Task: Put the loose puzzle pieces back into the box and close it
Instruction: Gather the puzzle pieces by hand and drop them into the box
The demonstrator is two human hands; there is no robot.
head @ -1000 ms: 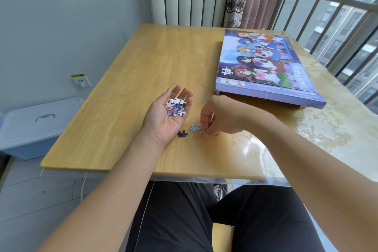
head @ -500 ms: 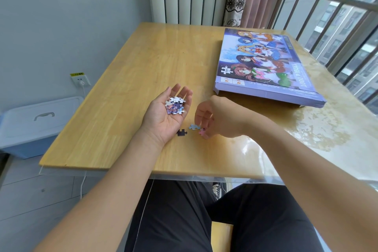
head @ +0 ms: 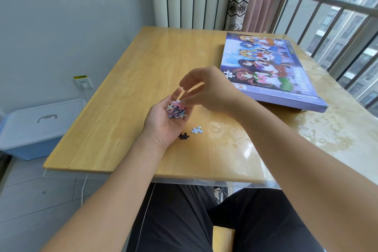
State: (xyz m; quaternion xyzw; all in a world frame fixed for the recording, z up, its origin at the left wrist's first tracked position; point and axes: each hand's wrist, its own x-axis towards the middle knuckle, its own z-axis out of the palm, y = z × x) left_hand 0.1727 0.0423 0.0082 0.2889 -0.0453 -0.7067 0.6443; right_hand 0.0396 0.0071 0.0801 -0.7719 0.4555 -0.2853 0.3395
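1. Left hand (head: 163,122) at frame centre, palm up, cupped under a heap of puzzle pieces (head: 176,109): keep level.
2. Right hand (head: 208,90) just above, fingers loosely spread, apparently holding nothing (blurred): drop low.
3. Dark piece (head: 183,136) and pale piece (head: 196,130) on the table (head: 122,92), below the palm: pinch singly.
4. Box (head: 270,71), upper right, lid on: open later.

Pink, white and purple pieces (head: 176,110) by the fingers (head: 177,93); below them one black piece (head: 183,136), one pale blue-white piece (head: 196,130); purple cartoon-printed box (head: 268,68).
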